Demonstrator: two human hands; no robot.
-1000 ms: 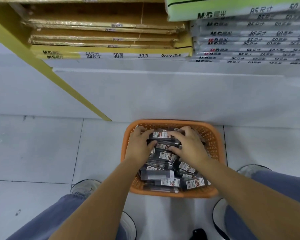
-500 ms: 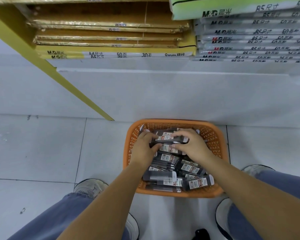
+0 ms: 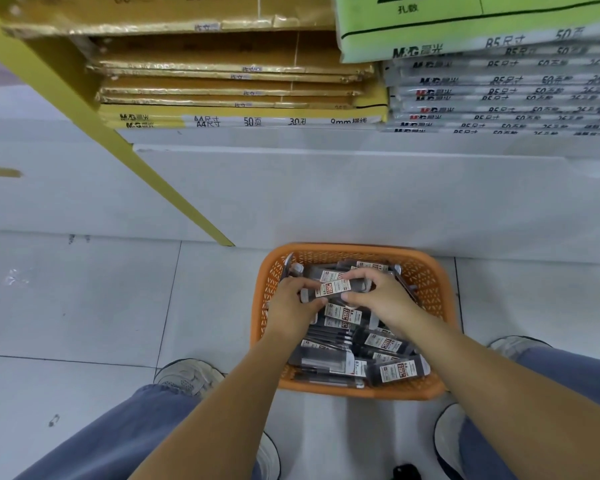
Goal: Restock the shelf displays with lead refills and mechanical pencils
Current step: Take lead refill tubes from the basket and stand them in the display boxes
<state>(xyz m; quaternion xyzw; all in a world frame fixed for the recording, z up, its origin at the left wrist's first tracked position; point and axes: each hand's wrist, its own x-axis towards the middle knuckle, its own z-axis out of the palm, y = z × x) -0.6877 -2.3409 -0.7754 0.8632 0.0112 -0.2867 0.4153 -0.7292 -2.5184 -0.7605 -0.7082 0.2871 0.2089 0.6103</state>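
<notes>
Left hand (image 3: 293,303) and right hand (image 3: 383,299) together pinch one pack (image 3: 333,289) at twelve o'clock in the basket (image 3: 361,392); I'd lift it level, clear of the pile (image 3: 357,341).

We look down on pale grey floor tiles (image 3: 77,299), white shelf base (image 3: 326,195) at twelve o'clock, yellow upright (image 3: 70,95) slanting in from ten o'clock, yellow paper packs (image 3: 243,112) at eleven, grey packs (image 3: 499,98) at one o'clock
</notes>
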